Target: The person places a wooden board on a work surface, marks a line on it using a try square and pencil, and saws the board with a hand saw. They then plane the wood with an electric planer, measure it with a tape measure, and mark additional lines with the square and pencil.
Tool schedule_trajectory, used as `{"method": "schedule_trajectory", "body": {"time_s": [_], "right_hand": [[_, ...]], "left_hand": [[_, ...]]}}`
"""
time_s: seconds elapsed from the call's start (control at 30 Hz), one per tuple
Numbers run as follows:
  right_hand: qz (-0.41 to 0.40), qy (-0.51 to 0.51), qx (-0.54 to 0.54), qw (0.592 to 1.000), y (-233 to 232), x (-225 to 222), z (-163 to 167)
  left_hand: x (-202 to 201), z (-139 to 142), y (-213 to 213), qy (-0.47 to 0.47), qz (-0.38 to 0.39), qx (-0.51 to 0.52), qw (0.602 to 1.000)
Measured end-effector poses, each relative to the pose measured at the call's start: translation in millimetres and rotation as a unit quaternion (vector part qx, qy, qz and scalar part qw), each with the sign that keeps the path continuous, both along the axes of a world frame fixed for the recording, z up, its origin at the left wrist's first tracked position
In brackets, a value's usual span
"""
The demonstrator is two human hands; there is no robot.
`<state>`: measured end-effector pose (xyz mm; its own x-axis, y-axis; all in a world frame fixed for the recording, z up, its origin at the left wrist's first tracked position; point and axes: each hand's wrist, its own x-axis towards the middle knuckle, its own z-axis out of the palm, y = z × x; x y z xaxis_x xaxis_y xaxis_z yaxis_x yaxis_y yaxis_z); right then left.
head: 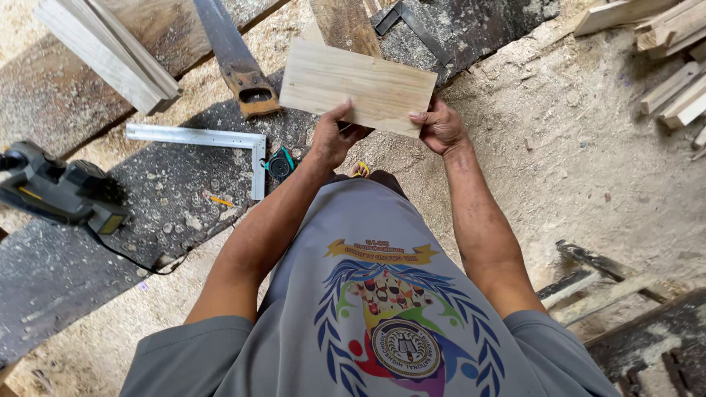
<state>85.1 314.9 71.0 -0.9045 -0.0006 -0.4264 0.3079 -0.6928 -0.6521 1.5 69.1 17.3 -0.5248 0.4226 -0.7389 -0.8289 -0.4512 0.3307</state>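
Note:
A short pale wooden board [358,86] is held up in front of me, flat face toward the camera, over a sawdust-covered floor. My left hand [333,137] grips its lower edge near the middle. My right hand [440,125] grips its lower right corner, thumb on the face. Both arms reach forward from my grey printed shirt.
A handsaw [237,62] lies beyond the board on a dark slab [169,198]. A metal square [209,141], a tape measure [280,165] and a pencil [220,201] lie left of my hands. A power tool [55,190] sits far left. Wood offcuts [673,70] pile at right, planks [110,51] at top left.

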Motion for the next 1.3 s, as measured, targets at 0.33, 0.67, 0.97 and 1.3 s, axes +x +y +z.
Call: {"method": "schedule_trajectory", "body": {"time_s": [0.33,0.67,0.97,1.3], "right_hand": [[0.075,-0.219,0.11,0.967,34,-67,-33],[0.119,-0.186,0.477,0.851,27,-143,-69],[0.203,0.115,0.664,0.71,-99,-147,-57],[0.382,0.299,0.56,0.672,-234,-151,-55]], "left_hand": [[9,-31,-21,-0.007,0.178,-0.014,0.984],[12,-42,-58,0.019,0.025,-0.211,0.977],[24,-47,-191,0.045,0.165,-0.81,0.56],[47,-67,-274,-0.117,-0.008,-0.761,0.638]]}}
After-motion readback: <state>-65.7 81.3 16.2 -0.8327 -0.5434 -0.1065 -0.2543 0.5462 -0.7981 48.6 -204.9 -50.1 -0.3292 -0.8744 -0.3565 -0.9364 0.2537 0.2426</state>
